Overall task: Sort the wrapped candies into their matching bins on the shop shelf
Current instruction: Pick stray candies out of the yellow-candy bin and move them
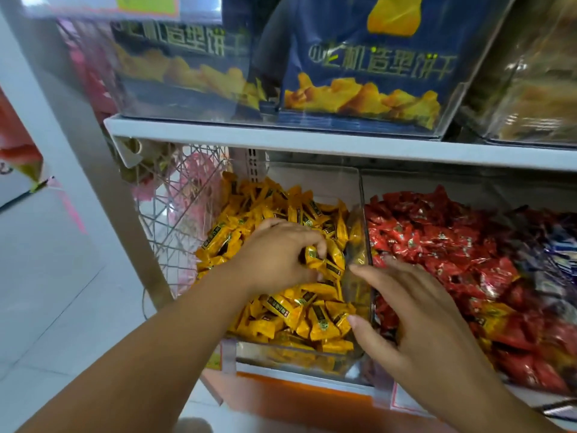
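Observation:
A clear bin (pixel 281 354) on the lower shelf is heaped with yellow wrapped candies (pixel 274 314). My left hand (pixel 274 254) is down in that heap, its fingers curled round a yellow candy (pixel 315 256). To the right of a clear divider (pixel 362 245) lies a pile of red wrapped candies (pixel 437 242), with a yellow-orange wrapper (pixel 490 320) lying among them. My right hand (pixel 415 310) lies flat with straight fingers over the left edge of the red pile, its fingertips at the divider.
A white shelf board (pixel 312 142) hangs just above the bins and carries clear boxes of blue snack bags (pixel 368 64). Dark blue candies (pixel 552 245) lie at the far right. A wire basket (pixel 181 220) hangs to the left of the yellow bin.

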`<action>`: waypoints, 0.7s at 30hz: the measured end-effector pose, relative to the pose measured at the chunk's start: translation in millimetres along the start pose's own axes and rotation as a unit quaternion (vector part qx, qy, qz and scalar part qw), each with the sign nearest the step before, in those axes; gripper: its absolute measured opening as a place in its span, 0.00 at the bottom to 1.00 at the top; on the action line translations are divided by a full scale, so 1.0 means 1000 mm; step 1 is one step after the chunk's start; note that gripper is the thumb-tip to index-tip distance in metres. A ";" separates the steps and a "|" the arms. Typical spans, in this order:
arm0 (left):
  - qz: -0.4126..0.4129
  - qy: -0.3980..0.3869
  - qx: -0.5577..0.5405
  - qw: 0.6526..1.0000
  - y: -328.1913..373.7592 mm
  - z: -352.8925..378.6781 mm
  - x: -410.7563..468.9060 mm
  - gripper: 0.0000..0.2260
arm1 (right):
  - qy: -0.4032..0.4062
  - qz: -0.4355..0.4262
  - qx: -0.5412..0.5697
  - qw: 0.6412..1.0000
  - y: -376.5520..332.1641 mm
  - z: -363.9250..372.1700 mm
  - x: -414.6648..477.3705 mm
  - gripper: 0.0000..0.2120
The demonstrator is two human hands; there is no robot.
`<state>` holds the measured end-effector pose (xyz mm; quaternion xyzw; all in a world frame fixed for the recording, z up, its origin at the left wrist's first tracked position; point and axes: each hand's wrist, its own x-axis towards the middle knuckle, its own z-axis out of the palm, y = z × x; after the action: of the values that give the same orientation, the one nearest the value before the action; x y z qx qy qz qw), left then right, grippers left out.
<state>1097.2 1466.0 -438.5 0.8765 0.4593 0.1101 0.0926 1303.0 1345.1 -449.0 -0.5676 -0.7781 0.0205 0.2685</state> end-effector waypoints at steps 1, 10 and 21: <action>-0.009 0.018 -0.001 1.000 -0.006 -0.003 0.000 0.15 | 0.001 0.000 -0.002 1.000 0.000 0.000 -0.001 0.25; -0.040 0.115 0.007 0.992 -0.027 -0.007 -0.003 0.15 | 0.013 0.004 -0.030 0.999 -0.004 0.002 -0.003 0.25; 0.088 -0.072 0.067 0.991 0.023 0.018 0.012 0.17 | 0.046 -0.009 -0.039 0.998 -0.004 0.004 -0.005 0.25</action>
<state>1127.1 1461.3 -448.3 0.9232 0.3794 0.0238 0.0562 1298.9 1340.2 -453.3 -0.5706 -0.7704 -0.0383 0.2819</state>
